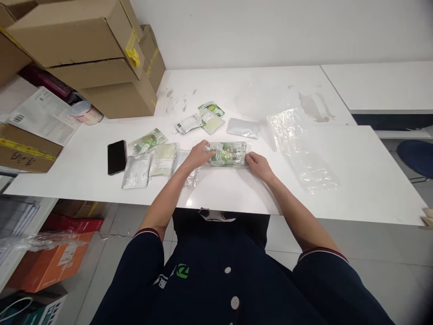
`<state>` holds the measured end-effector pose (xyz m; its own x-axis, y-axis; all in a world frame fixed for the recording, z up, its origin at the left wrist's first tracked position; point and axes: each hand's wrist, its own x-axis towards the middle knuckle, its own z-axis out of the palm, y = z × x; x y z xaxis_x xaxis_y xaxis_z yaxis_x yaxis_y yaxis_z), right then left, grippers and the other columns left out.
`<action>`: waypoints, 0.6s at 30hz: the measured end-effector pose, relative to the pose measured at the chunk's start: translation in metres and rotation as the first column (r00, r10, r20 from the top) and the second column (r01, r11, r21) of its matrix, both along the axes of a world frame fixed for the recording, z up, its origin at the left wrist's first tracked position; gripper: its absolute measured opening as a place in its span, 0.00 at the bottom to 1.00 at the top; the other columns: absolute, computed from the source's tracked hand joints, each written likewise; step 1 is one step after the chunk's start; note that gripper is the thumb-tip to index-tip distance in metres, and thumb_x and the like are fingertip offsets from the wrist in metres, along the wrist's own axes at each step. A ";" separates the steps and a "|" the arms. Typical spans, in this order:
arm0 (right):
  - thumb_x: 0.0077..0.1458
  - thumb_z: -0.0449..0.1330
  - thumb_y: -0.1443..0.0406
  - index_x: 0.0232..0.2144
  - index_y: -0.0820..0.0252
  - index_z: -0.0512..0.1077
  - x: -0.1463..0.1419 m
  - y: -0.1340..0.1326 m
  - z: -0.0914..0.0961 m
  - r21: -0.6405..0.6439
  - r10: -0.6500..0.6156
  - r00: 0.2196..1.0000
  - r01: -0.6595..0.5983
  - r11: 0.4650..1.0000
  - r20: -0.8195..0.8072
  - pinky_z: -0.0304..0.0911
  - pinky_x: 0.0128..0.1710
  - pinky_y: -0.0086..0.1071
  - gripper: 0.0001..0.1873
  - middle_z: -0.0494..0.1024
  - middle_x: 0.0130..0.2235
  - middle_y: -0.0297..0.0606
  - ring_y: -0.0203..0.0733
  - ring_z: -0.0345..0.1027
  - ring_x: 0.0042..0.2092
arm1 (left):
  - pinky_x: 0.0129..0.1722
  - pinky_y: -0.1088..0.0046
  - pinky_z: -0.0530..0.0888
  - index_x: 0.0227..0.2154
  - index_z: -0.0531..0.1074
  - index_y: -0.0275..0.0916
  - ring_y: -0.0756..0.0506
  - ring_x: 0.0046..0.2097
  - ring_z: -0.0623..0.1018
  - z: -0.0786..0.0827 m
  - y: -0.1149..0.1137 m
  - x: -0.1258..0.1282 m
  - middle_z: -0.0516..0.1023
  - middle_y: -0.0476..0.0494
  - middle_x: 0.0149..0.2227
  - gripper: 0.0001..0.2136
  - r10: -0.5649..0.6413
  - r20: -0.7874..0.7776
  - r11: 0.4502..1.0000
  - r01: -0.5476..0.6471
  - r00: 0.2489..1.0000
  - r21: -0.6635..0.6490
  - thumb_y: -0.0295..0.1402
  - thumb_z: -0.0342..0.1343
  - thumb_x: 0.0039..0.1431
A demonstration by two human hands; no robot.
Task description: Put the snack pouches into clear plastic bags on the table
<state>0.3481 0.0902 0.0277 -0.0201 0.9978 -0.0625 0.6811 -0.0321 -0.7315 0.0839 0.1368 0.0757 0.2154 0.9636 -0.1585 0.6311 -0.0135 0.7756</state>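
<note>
A green printed packet inside a clear plastic sleeve (228,154) lies on the white table (237,194) in front of me. My left hand (199,155) grips its left end with the fingers closed round it. My right hand (257,165) pinches its right end. Left of my hands lie several sachets: a green one (146,141), a pale one (164,159) and a silvery one (136,172). More sachets (200,119) and a silver pouch (243,128) lie farther back.
A black phone (117,156) lies at the left. Crumpled clear plastic bags (301,144) spread over the right part of the table. Stacked cardboard boxes (98,54) fill the far left corner, with a tape roll (87,112) and papers (43,116) beside them.
</note>
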 end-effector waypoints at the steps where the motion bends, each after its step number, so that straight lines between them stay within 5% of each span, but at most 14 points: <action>1: 0.62 0.46 0.61 0.30 0.58 0.69 -0.005 0.006 0.000 0.003 -0.044 0.998 0.044 0.999 0.052 0.61 0.39 0.35 0.14 0.76 0.32 0.38 0.43 0.67 0.35 | 0.39 0.69 0.72 0.49 0.69 0.40 0.44 0.37 0.77 -0.005 0.003 0.004 0.78 0.45 0.41 0.18 0.029 -0.035 0.999 -0.028 0.999 0.033 0.42 0.56 0.57; 6: 0.64 0.44 0.62 0.40 0.59 0.69 -0.030 0.017 0.006 -0.087 -0.129 0.948 0.161 0.983 0.292 0.60 0.36 0.39 0.15 0.77 0.35 0.46 0.48 0.67 0.35 | 0.48 0.59 0.69 0.60 0.59 0.38 0.35 0.51 0.75 -0.020 0.008 0.025 0.70 0.30 0.53 0.21 0.032 -0.368 0.995 0.006 0.929 0.100 0.37 0.46 0.66; 10: 0.66 0.41 0.65 0.48 0.61 0.67 -0.046 0.014 0.003 -0.103 -0.122 0.858 0.199 0.975 0.499 0.62 0.37 0.41 0.17 0.75 0.40 0.51 0.52 0.68 0.41 | 0.53 0.50 0.65 0.56 0.66 0.36 0.29 0.58 0.68 -0.023 0.006 0.037 0.64 0.25 0.58 0.18 0.033 -0.603 0.984 0.080 0.797 0.159 0.30 0.43 0.65; 14: 0.66 0.43 0.66 0.55 0.63 0.64 -0.049 0.011 -0.001 0.032 -0.175 0.799 0.192 0.981 0.575 0.64 0.39 0.42 0.20 0.69 0.52 0.57 0.57 0.64 0.50 | 0.61 0.53 0.58 0.56 0.67 0.39 0.33 0.66 0.58 -0.020 0.020 0.036 0.58 0.32 0.65 0.21 -0.159 -0.591 0.956 0.273 0.791 0.108 0.25 0.45 0.62; 18: 0.67 0.45 0.60 0.61 0.62 0.60 -0.041 0.013 0.002 -0.033 -0.160 0.845 0.205 0.978 0.511 0.65 0.43 0.43 0.23 0.67 0.55 0.54 0.55 0.66 0.51 | 0.58 0.57 0.65 0.58 0.66 0.38 0.34 0.62 0.64 -0.012 0.041 0.028 0.61 0.31 0.63 0.21 -0.220 -0.497 0.974 0.217 0.839 -0.065 0.33 0.48 0.63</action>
<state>0.3076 0.1034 0.0295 0.2186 0.9710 -0.0969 0.9304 -0.2374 -0.2794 0.1118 0.1780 0.0640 0.3111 0.8995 -0.3067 0.9132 -0.1936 0.3585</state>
